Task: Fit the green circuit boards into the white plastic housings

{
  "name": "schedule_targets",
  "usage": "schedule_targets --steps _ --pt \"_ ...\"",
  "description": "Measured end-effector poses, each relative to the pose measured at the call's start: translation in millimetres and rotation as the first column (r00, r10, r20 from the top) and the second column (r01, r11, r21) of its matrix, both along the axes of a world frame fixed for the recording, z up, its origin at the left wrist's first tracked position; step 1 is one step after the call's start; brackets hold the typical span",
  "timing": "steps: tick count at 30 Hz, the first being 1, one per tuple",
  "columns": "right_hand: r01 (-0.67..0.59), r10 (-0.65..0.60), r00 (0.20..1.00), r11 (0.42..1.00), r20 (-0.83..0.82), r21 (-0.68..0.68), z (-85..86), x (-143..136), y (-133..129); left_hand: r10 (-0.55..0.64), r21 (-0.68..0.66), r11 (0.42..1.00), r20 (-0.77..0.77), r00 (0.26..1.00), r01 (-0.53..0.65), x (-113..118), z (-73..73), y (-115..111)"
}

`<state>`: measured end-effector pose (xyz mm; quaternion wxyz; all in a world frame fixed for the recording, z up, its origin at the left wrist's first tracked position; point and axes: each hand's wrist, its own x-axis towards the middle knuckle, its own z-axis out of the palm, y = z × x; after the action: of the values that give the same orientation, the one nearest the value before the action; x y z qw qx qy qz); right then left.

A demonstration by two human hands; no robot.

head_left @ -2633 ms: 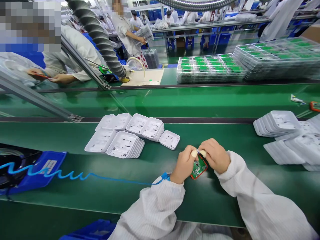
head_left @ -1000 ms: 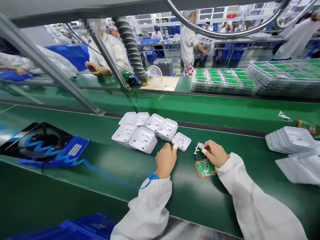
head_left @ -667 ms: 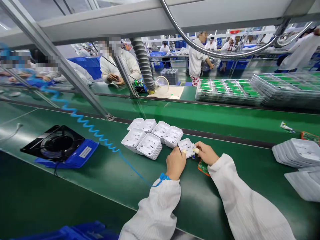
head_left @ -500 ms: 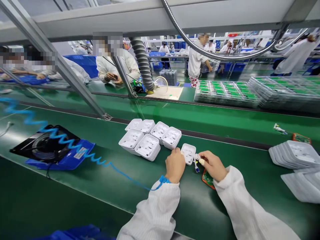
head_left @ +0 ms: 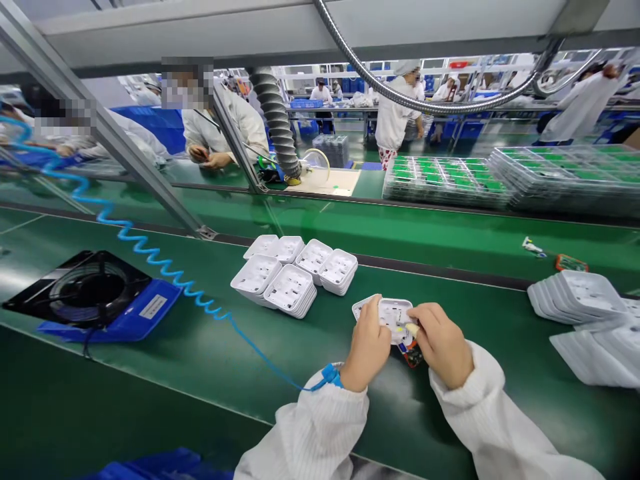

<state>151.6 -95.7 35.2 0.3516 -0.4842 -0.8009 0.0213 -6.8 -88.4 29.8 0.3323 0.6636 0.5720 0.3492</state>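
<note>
Bench (head_left: 190, 373), far edge: 6 stacks of white shells (head_left: 290, 288). Front edge, left: 1 black fan (head_left: 95, 288). Orange-rimmed boards (head_left: 571, 263): 2, one beyond far edge. Green-filled tray stacks (head_left: 447, 175), beyond far edge: 2.
</note>
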Motion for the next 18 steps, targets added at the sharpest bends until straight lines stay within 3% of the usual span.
schedule_targets --steps 5,10,15,18 --pt "-0.01 0.007 0.998 0.999 0.069 0.053 -5.0 0.1 6.4 -0.089 -0.029 0.995 0.111 0.99 0.093 2.0 3.9 -1.6" --pt "0.032 -0.04 0.996 0.995 0.081 0.09 -8.4 -1.4 14.0 -0.086 -0.089 0.99 0.259 0.962 0.112 4.4 5.8 -5.7" --pt "-0.038 0.037 0.998 0.999 0.048 0.015 -12.7 -5.2 12.9 -0.04 -0.227 0.949 0.595 0.802 0.217 1.9 0.9 -3.4" --pt "-0.108 0.108 0.994 0.993 -0.017 -0.039 -12.3 -5.2 11.9 0.011 -0.263 0.943 0.634 0.773 0.202 1.3 -1.4 1.0"
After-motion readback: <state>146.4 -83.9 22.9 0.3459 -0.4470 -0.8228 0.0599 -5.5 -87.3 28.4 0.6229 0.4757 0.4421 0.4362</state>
